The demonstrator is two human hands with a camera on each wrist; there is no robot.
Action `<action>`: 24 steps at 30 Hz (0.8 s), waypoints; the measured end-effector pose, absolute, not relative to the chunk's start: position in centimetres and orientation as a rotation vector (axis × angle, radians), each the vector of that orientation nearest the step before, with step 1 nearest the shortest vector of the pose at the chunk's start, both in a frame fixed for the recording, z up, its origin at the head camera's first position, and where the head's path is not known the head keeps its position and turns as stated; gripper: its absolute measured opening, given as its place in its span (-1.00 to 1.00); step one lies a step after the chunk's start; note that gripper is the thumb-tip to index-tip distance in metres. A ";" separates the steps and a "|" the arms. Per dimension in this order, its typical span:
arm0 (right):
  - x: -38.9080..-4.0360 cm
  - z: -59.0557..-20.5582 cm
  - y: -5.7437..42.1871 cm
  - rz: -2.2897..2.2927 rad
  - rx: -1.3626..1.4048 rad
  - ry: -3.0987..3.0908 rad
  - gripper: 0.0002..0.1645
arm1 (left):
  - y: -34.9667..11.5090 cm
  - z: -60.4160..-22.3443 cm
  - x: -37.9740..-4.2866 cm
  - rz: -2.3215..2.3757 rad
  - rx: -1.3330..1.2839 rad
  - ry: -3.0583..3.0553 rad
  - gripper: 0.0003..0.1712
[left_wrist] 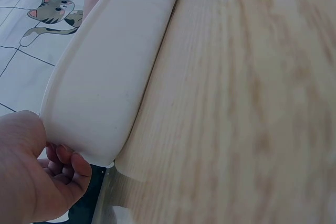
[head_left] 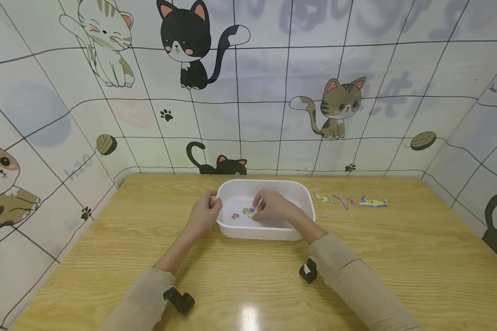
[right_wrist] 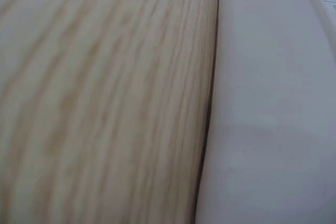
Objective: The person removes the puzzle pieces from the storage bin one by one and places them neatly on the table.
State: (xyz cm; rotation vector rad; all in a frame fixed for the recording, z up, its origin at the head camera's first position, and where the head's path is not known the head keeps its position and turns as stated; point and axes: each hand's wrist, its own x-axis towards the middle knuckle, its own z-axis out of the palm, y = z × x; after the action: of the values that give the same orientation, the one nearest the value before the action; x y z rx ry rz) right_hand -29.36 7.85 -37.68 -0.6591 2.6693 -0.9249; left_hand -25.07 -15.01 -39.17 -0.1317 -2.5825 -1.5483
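A white plastic basin (head_left: 265, 233) stands on the wooden table, its side filling much of the left wrist view. My left hand (head_left: 204, 212) grips the basin's left rim, thumb on top and fingers curled below the edge. Inside the basin, my right hand (head_left: 273, 205) reaches down with curled fingers and pinches a small multicoloured piece (head_left: 250, 214). Another small colourful piece (head_left: 235, 216) lies on the basin floor to the left. What these pieces are is too small to tell. The right wrist view shows only the basin's outer wall (right_wrist: 273, 108) and the table, not the hand.
Right of the basin, a thin yellow and blue strip (head_left: 373, 202) lies on the wooden table (head_left: 248, 271). Pink and purple scraps (head_left: 340, 201) and a yellowish bit (head_left: 322, 198) are nearer the basin. A cloth printed with cats (head_left: 261, 115) hangs behind the table.
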 end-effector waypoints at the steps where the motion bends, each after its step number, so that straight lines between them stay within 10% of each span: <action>1: -29.4 -37.7 7.9 -0.921 -0.656 2.670 -0.67 | -15.0 -39.2 -25.1 -1.549 -0.133 -2.583 -0.54; 24: -28.6 -36.8 9.9 -1.214 -0.698 2.578 -0.89 | -15.1 -39.2 -25.1 -1.547 -0.133 -2.585 -0.54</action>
State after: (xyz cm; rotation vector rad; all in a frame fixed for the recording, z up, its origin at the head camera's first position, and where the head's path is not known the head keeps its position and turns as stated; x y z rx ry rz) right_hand -28.65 9.90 -36.80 -0.6984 2.5776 -1.2135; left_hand -25.14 -15.08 -39.18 -0.1335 -2.5851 -1.5472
